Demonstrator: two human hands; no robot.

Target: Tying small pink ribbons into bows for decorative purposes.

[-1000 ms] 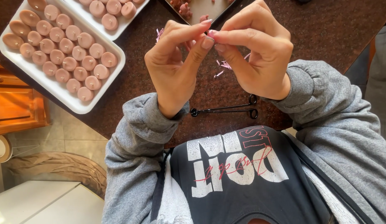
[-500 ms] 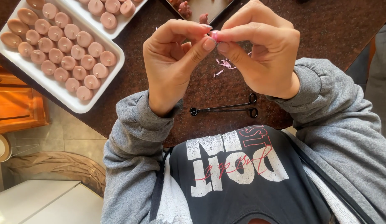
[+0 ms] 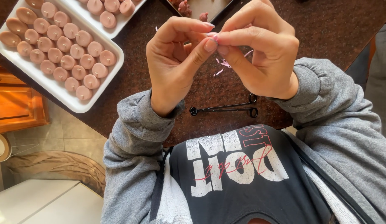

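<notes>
Dark speckled worktop [image 3: 325, 25] below, left hand [image 3: 176, 62] and right hand [image 3: 259, 54] pinch one tiny pink scrap [image 3: 213, 36] between fingertips above black wick-trimmer scissors [image 3: 224, 109], tray of pink candles [image 3: 56, 87] left of them.

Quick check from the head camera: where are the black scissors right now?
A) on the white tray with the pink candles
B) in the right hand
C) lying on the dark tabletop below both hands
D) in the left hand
C: the black scissors lie flat on the dark tabletop, below the left hand and right hand, which pinch something small together.
</notes>
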